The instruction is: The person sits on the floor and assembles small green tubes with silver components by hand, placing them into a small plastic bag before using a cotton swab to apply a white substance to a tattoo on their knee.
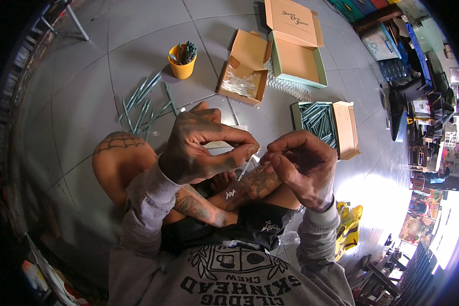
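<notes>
My left hand [204, 145] is raised over my crossed legs, its thumb and index finger pinched on a thin, whitish, ridged strip [247, 167] that hangs down from the fingertips. Its exact kind is too small to tell. Facing it just to the right, my right hand [306, 168] has its thumb and index finger drawn together. Whatever sits between those fingertips, if anything, is too small to make out. The two sets of fingertips are close but apart.
Dark green pen-like sticks [140, 97] lie on the floor, left. Beyond stands a yellow cup [182, 69] of dark pieces. A brown box [246, 56] holds thin clear tubes; a larger open box [298, 58] sits beside it. Another box [346, 130] contains several green sticks.
</notes>
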